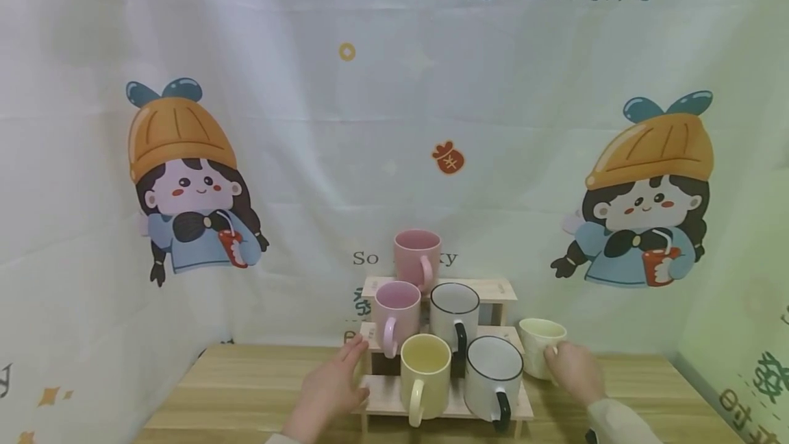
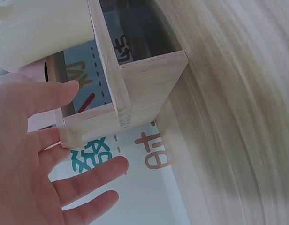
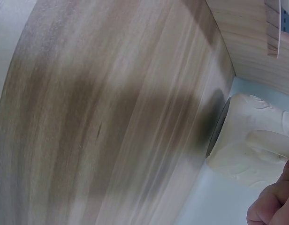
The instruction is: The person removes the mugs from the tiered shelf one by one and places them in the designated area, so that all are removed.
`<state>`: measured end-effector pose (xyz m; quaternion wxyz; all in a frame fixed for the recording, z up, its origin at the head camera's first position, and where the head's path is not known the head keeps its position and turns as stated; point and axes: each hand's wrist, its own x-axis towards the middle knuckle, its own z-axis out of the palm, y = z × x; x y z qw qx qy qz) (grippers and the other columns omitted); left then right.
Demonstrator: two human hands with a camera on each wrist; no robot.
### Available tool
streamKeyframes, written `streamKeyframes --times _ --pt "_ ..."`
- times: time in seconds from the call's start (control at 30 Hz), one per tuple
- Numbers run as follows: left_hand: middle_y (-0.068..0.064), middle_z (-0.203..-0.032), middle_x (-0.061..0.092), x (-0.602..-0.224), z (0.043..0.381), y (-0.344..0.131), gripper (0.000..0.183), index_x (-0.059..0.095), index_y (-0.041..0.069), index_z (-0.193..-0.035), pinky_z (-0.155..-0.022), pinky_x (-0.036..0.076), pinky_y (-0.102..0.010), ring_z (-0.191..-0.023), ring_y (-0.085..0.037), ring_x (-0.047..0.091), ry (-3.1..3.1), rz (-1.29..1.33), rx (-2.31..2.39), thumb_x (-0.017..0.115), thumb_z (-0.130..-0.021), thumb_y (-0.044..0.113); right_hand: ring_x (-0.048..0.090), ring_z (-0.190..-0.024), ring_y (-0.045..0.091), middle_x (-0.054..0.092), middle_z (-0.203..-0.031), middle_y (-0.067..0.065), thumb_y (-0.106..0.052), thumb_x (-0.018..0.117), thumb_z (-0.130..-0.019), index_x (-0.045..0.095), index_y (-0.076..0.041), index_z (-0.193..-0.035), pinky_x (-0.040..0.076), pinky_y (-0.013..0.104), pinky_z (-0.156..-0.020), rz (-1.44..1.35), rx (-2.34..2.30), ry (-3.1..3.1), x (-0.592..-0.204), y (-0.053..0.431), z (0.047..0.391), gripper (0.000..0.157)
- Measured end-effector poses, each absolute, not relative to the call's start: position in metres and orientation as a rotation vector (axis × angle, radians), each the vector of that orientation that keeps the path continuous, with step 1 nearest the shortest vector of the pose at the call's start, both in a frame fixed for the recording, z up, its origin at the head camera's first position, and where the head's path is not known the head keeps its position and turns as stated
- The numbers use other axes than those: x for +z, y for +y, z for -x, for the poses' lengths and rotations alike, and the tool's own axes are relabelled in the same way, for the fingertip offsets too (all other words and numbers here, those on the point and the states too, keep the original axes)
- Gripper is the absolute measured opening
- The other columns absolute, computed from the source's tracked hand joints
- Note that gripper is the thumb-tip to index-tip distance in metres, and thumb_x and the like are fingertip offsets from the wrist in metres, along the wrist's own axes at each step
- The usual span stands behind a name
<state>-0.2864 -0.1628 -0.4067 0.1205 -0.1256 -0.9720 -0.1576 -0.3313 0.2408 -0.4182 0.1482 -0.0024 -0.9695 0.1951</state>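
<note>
Cream cup (image 1: 535, 356), handle (image 3: 270, 140) in curled right fingers (image 3: 271, 204) (left fingers (image 2: 93, 181) spread beside wooden rack (image 2: 151, 84)).

So both of the person's hands are up at the wooden shelf (image 1: 483, 288), one per side. The left hand (image 1: 331, 384) is off its left side, fingers loosely extended and spread, thumb held apart. The left wrist view shows the palm side, with two fingertips slipping out of sight behind the shelf's edge, so can't really tell if they touch. Bare wrist, then a bit of pale left cuff (image 1: 283, 439). The right hand (image 1: 576, 370) is out past the shelf's right side, fingers curled into a pinch grip, knuckles bent, pale right sleeve (image 1: 624, 425) angled in toward the shelf.
</note>
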Motion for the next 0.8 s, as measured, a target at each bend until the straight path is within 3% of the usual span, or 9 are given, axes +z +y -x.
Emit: streamKeyframes --times 0.27,0.47,0.7,0.8 --pt "-0.005 -0.151 0.039 -0.4064 0.2845 -0.1614 0.078 0.046 0.01 -0.14 -0.046 0.043 -0.024 -0.105 -0.034 0.062 -2.83 0.366 -0.479 0.078 -0.07 0.025 0.046 -0.054 0.02 0.049 -0.058 0.004 -0.022 0.042 -0.093 0.047 -0.008 -0.063 0.037 0.032 -0.045 0.043 0.572 -2.802 -0.4209 0.2391 0.332 0.034" --pt "-0.006 -0.151 0.039 -0.4047 0.2831 -0.1608 0.078 0.046 0.009 -0.14 -0.05 0.048 -0.027 -0.112 -0.036 0.059 -2.823 0.368 -0.48 0.079 -0.07 0.024 0.046 -0.053 0.019 0.048 -0.057 0.004 -0.022 0.043 -0.093 0.046 -0.008 -0.062 0.037 0.032 -0.045 0.043 0.569 -2.798 -0.4216 0.2379 0.3319 0.034" --pt "-0.005 -0.152 0.038 -0.4033 0.2817 -0.1597 0.078 0.045 0.01 -0.141 -0.045 0.042 -0.023 -0.096 -0.033 0.064 -2.835 0.356 -0.48 0.078 -0.072 0.024 0.047 -0.054 0.02 0.049 -0.057 0.004 -0.021 0.041 -0.093 0.047 -0.009 -0.061 0.037 0.032 -0.046 0.03 0.564 -2.833 -0.4213 0.2353 0.3308 0.035" --pt "-0.006 -0.152 0.038 -0.4043 0.2822 -0.1597 0.078 0.045 0.009 -0.141 -0.046 0.044 -0.024 -0.1 -0.034 0.063 -2.833 0.37 -0.475 0.078 -0.072 0.025 0.047 -0.054 0.019 0.048 -0.057 0.004 -0.021 0.041 -0.093 0.046 -0.01 -0.059 0.036 0.031 -0.046 0.027 0.554 -2.85 -0.4241 0.2359 0.3306 0.036"
